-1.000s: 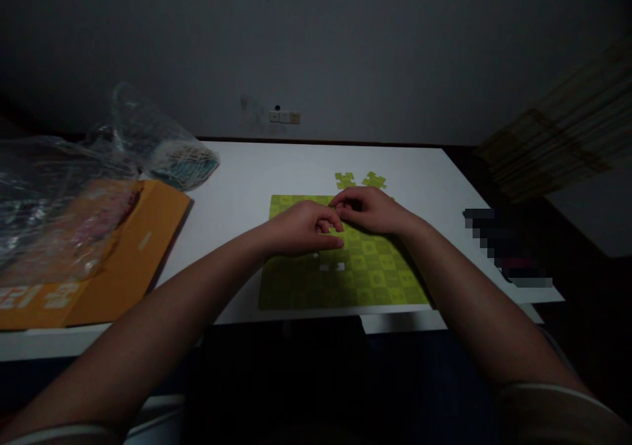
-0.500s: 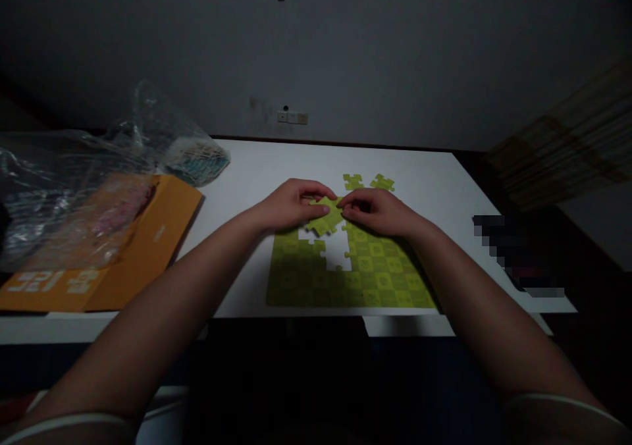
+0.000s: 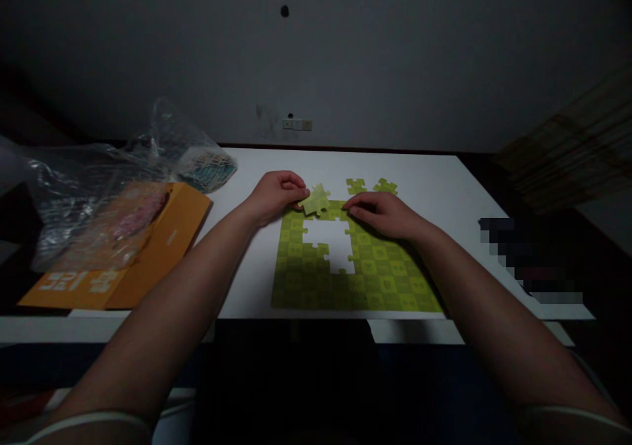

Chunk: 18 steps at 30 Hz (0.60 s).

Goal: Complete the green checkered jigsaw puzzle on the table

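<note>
A green checkered jigsaw puzzle [image 3: 316, 280] lies flat on the white table, with a white gap in its middle and upper left. My left hand [image 3: 277, 196] pinches a green puzzle piece [image 3: 316, 199] by its left side, tilted above the puzzle's upper left edge. At the puzzle's upper right, my right hand [image 3: 388, 214] rests with its fingers stretched out toward the top edge and holds nothing. Two loose pieces lie beyond it, a left one [image 3: 355, 185] and a right one [image 3: 386, 185].
On the left of the white table [image 3: 286, 158], an orange folder or envelope [image 3: 162, 247] lies partly under a clear plastic bag [image 3: 83, 188]. A blue-white patterned item [image 3: 210, 167] is at the back left. Something dark and pixelated [image 3: 523, 261] is at the right edge.
My left hand has moved left and away from the gap, carrying the puzzle piece. The right hand has let go of the piece and stays near the top edge. The view has shifted slightly.
</note>
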Available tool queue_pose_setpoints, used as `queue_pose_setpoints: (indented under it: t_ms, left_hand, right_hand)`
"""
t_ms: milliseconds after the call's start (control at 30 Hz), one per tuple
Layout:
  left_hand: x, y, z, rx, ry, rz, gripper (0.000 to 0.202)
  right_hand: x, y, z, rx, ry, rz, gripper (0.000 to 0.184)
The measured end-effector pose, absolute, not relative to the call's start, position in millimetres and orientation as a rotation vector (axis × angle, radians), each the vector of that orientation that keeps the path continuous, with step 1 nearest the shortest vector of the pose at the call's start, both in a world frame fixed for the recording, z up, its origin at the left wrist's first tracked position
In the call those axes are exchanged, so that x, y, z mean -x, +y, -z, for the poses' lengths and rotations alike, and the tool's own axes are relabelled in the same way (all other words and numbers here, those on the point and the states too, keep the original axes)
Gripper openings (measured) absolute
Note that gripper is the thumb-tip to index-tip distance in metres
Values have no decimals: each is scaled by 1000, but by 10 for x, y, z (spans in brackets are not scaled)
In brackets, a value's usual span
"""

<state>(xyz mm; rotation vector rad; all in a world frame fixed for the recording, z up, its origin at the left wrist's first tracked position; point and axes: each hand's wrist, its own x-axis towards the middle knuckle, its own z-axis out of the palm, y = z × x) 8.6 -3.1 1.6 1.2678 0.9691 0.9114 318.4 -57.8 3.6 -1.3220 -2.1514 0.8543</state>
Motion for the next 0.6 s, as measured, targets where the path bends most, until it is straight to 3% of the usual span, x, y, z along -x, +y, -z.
queue_pose_setpoints:
  t_ms: [233,367,600]
  left_hand:
    - [-81,-42,-22,-1279,956,-895,35]
    - [-103,-90,-58,-1287,900,-883,43]
    - [-247,-219,-54,-1338,832,-748,49]
  right_hand:
    - [-3198,-577,-14,1329,-2143,-841,26]
    - [-3183,-581,10,1332,-2124,-846,27]
    - [-2943,-637,22,1191,-1895,-924,43]
